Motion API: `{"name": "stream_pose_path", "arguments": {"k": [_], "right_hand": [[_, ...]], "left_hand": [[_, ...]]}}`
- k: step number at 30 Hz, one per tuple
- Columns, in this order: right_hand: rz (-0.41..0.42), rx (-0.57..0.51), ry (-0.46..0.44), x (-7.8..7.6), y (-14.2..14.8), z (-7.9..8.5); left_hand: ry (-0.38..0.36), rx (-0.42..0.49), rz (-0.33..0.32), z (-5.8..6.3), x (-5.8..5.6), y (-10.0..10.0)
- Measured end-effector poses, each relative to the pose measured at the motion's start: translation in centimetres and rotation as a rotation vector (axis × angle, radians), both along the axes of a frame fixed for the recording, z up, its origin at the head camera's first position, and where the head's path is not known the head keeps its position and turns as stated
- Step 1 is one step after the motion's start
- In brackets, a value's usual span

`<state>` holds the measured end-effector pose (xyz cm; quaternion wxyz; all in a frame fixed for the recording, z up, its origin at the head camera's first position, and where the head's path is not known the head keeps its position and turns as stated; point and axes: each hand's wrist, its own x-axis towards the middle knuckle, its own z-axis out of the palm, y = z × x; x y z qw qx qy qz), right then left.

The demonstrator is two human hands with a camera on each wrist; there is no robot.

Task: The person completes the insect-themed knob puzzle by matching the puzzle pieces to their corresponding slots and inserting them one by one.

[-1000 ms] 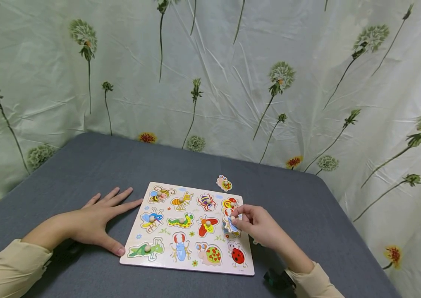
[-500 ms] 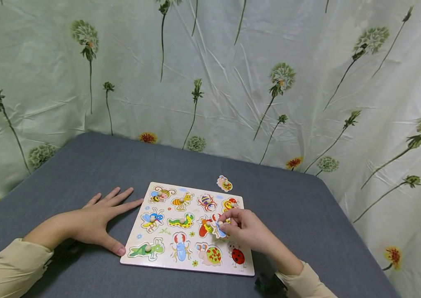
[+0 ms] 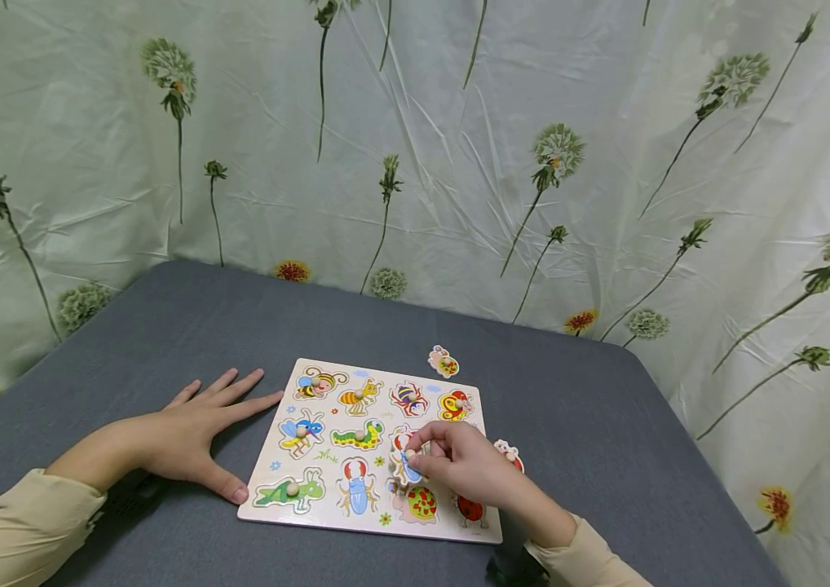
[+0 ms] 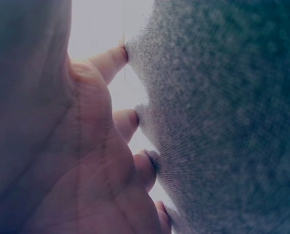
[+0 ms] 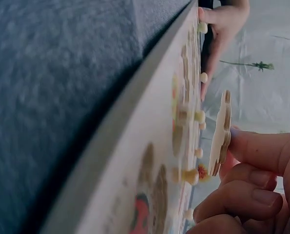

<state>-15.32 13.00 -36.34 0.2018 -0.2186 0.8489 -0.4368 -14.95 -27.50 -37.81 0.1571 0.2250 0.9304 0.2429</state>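
Observation:
A wooden knob puzzle board (image 3: 330, 507) with insect pictures lies on the table. My right hand (image 3: 472, 466) pinches the stag beetle piece (image 3: 400, 463), with red pincers and a blue body, between thumb and index finger. In the right wrist view the stag beetle piece (image 5: 222, 134) is tilted and held above the board. Below it, the snail recess (image 3: 422, 505) is partly covered; the stag beetle recess (image 3: 356, 491) shows just to the left. My left hand (image 3: 191, 440) lies with fingers spread on the cloth, thumb and index fingertips at the board's left edge.
A loose snail piece (image 3: 444, 362) lies behind the board's far edge. A ladybug piece (image 3: 509, 454) rests beside the right edge, partly behind my right hand. Grey cloth (image 3: 591, 456) covers the table; a floral curtain (image 3: 459, 179) hangs behind.
My right hand has carried the stag beetle piece leftward and nearer across the board, from its right edge to above the snail recess. The ladybug piece has come into view. My left hand stays put.

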Motion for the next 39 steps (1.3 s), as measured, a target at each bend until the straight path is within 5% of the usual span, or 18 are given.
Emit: {"name": "stream_pose_path", "arguments": {"k": [26, 39], "right_hand": [[0.057, -0.001, -0.016, 1.2, -4.2, -0.7], [0.038, -0.033, -0.131, 1.7, -5.0, -0.4]], "left_hand": [[0.005, -0.002, 0.001, 0.1, 0.1, -0.1], [-0.001, -0.001, -0.006, 0.1, 0.0, -0.1]]}}
